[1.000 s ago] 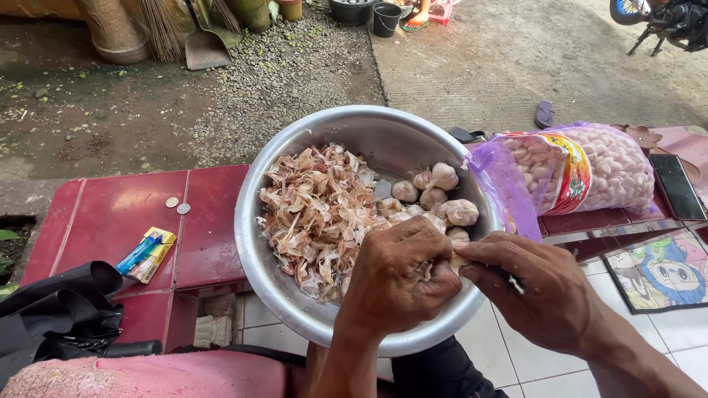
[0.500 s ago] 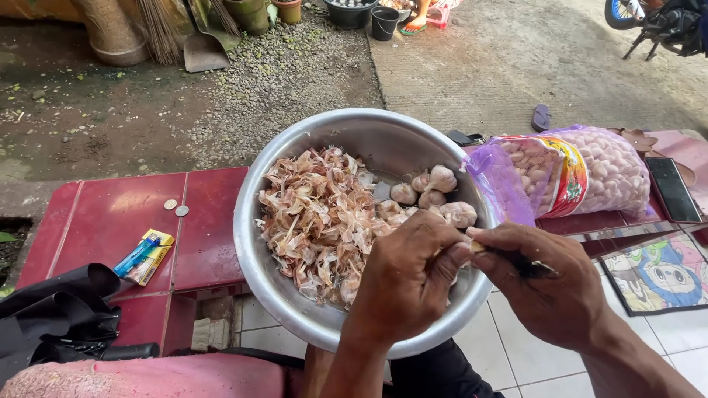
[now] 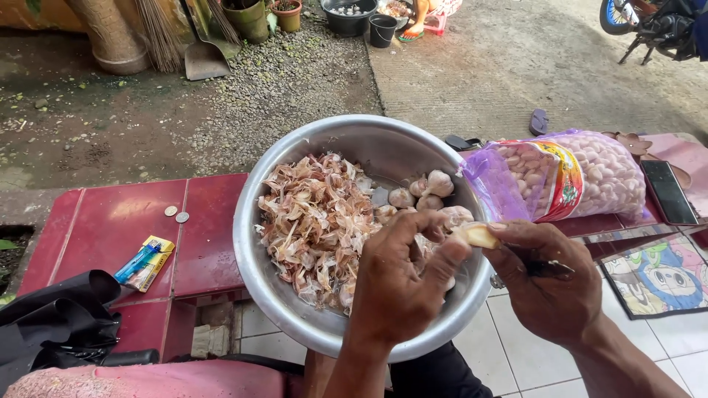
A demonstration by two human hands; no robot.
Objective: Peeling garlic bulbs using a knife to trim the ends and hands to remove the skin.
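Big metal bowl (image 3: 310,309) looks like it could tip, sitting half off the red ledge (image 3: 110,228). Left hand (image 3: 402,280) and right hand (image 3: 549,284) both pinch the garlic clove (image 3: 478,236) above its rim, small knife (image 3: 542,269) risks nicking fingers

On the red tiled ledge (image 3: 88,221) lie two coins (image 3: 176,214) and, nearer to me, a yellow pack with a blue lighter (image 3: 146,262) on it. A black bag (image 3: 55,324) sits at the ledge's near corner. Behind, on the gravel, stand a metal dustpan (image 3: 204,60) and a broom (image 3: 161,33). A dark sandal (image 3: 539,121) lies on the concrete. At the right edge rests a black phone (image 3: 667,191), beside a colourful cartoon mat (image 3: 664,278).
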